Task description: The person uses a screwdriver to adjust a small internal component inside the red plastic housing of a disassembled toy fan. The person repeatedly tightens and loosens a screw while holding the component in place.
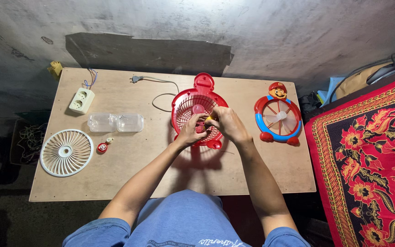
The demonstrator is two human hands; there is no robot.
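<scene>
A red fan housing, round and ribbed, lies flat mid-table, a translucent pink blade hub inside.

Bright overhead light, glare on the far wall, dim corners, sharp focus, wide-angle edge bending.

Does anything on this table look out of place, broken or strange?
Nothing looks spilled or broken. The red fan is apart: its white grille lies alone at the table's left end, with a small red cap beside it. The plug lies loose, not in the socket block. Both hands, left hand and right hand, work at the fan's centre.
</scene>
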